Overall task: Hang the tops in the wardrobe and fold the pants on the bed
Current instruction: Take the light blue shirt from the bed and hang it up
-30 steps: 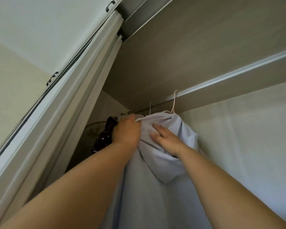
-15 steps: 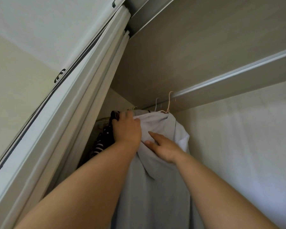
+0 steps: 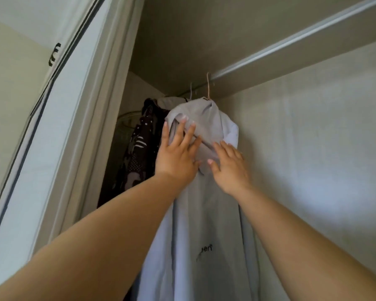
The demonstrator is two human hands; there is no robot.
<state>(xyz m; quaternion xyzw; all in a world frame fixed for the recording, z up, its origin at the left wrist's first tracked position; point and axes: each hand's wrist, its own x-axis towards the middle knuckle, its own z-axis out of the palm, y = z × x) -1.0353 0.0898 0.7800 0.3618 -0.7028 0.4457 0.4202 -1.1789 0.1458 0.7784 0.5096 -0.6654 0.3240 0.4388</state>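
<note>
**Grey hooded top on the rail — hands smoothing the hood**

Head view, the only one: the light grey hooded top [image 3: 204, 224] hangs inside the wardrobe from a thin hanger [image 3: 208, 88] hooked over the metal rail [image 3: 291, 43], just beside a dark patterned garment [image 3: 139, 153] on its left. Left hand [image 3: 177, 157] lies flat on the hood w/ fingers spread, fingertips tucked at a fold — not clamped on anything. Right hand [image 3: 230, 166] also rests open on the cloth, fingers slightly apart, pressing rather than gripping.

Step in hand looks like tidying the hood & shoulders now the top is hung. To do it well, imo: keep palms flat, stroke downward from the neck so the fabric sits even on both hanger arms, and don't tug sideways — the hook seems light and could slip along or off the rail. Check the hood drapes at the back, not bunched over one shoulder, then let go gently.
</note>
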